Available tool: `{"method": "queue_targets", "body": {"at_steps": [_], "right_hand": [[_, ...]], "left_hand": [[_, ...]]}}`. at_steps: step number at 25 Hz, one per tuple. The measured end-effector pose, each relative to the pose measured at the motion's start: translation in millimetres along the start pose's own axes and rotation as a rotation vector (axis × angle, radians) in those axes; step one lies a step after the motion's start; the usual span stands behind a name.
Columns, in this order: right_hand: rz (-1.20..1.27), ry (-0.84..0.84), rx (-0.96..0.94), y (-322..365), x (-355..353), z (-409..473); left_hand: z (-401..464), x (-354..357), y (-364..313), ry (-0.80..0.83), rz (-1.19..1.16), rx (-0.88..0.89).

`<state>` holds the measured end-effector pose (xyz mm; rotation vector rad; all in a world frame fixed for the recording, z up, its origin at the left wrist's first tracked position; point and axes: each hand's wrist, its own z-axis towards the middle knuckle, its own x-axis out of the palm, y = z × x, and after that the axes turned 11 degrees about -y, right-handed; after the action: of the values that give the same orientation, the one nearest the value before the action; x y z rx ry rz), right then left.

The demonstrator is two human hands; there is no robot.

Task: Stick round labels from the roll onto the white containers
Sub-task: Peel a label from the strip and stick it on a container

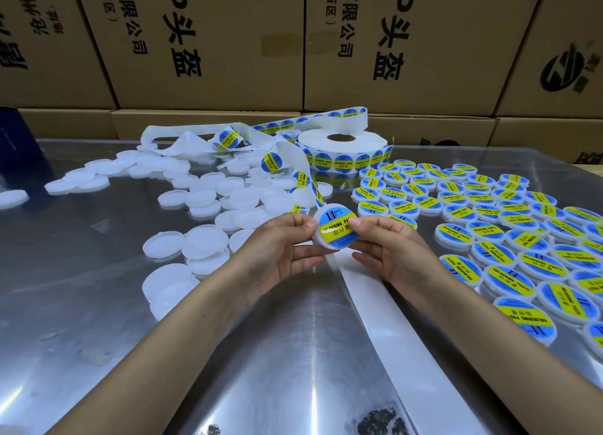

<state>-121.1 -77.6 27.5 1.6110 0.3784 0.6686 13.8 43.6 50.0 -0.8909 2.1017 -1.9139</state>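
From the head camera, a round white container (336,229) is held up above the metal table (287,353), tilted so its flat top faces back toward the camera. A round label (336,227) covers nearly all of that top: blue above and below, with a yellow band across the middle printed "SOLDERING PASTE". The band and its lettering run from lower left to upper right. The container is a shallow disc, and its white rim shows as a thin ring around the label.

The left hand (287,248) pinches the container's left edge between curled thumb and fingers. The right hand (388,248) pinches the right edge, its thumb lying over the label's right end.

Behind the container, the label roll (342,149) lies flat on the table, labels showing round its side. A strip of labels (306,180) twists down from near the roll to just behind the container. Below the container, a bare backing strip (385,320) runs along the table toward the lower right.

Left of the container, unlabeled white containers (208,203) lie scattered, some overlapping. Right of it, labeled containers (489,226) sit in close rows, tops up. Far behind it, cardboard boxes (208,43) form a wall.
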Motion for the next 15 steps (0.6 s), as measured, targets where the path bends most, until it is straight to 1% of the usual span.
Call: {"method": "queue_targets", "body": {"at_steps": [10,13,15], "right_hand": [[0.024,-0.056,-0.028,-2.4,3.9,-1.0],[-0.001,-0.081,-0.063,-4.1,6.2,-2.9],[-0.050,-0.130,-0.131,-5.0,9.5,-4.3]], "left_hand": [[-1.9,0.0,0.7,0.032,0.006,0.003],[-2.9,0.2,1.0,0.031,0.005,0.008],[-2.3,0.5,1.8,0.027,-0.002,0.015]]}}
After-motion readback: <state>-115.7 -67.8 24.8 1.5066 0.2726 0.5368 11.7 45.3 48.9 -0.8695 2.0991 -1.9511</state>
